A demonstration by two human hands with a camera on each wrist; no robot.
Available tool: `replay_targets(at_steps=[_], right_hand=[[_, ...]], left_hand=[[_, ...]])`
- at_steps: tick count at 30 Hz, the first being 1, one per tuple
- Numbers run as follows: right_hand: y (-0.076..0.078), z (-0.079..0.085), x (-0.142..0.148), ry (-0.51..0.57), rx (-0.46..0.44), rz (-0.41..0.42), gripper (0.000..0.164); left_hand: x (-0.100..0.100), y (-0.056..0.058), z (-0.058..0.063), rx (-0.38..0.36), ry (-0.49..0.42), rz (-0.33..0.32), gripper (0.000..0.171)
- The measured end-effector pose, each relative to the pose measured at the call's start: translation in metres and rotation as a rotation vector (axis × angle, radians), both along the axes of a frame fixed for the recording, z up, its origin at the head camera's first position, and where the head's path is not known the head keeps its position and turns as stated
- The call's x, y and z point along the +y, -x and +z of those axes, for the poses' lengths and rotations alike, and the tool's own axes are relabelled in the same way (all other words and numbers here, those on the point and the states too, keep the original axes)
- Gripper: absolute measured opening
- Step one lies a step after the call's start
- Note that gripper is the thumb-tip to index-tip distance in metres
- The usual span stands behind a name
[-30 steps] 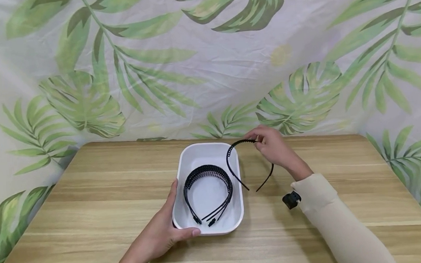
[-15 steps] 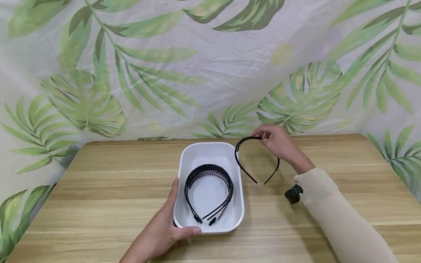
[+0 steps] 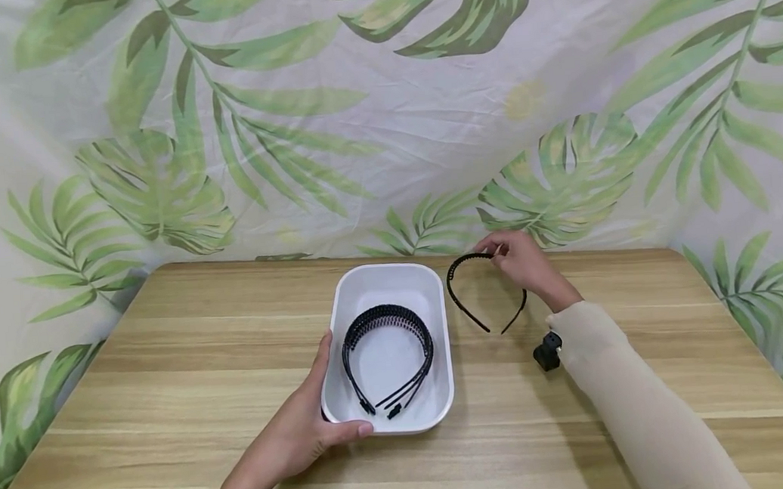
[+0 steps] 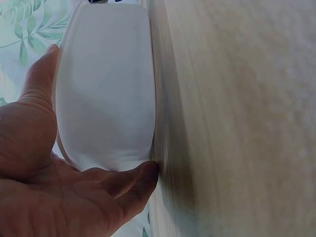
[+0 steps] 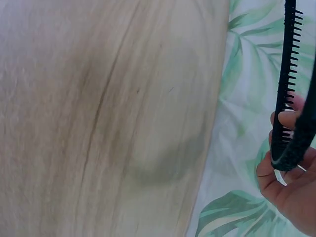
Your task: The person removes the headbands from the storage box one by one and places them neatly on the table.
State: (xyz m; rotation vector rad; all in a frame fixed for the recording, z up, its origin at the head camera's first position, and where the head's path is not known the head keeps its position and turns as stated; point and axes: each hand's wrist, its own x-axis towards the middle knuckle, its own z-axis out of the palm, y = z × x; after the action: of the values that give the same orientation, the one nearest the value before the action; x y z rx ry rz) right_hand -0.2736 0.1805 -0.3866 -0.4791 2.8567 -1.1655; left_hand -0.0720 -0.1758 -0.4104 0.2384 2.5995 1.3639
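My right hand (image 3: 524,267) pinches a black toothed headband (image 3: 452,295) by its curved top, just right of a white plastic bin (image 3: 394,282). The headband's two tips point toward me, and the right wrist view shows its row of small comb teeth (image 5: 294,59) with fingers around the band. Several more black headbands (image 3: 386,317) lie nested together inside the bin, their ends toward its near side. At the bin's near left corner my left hand (image 3: 300,426) grips it, thumb on the front rim and fingers along the side wall.
The bin stands on a wood-grain table (image 3: 189,380). Behind it hangs a pale cloth (image 3: 426,151) printed with green leaves, close to the table's far edge. A small black device (image 3: 547,352) is worn at the right sleeve cuff (image 3: 589,337).
My right hand has moved right with the headband, from overlapping the bin's right rim to fully beside it. My left hand and the bin have stayed in place.
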Motion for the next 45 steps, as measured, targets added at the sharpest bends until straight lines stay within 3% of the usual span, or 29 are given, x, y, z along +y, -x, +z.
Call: replay_targets(at_steps=[45], right_hand=[[0.03, -0.031, -0.002, -0.037, -0.101, 0.011, 0.049]], left_hand=[[0.0, 0.001, 0.001, -0.022, -0.014, 0.01, 0.137]])
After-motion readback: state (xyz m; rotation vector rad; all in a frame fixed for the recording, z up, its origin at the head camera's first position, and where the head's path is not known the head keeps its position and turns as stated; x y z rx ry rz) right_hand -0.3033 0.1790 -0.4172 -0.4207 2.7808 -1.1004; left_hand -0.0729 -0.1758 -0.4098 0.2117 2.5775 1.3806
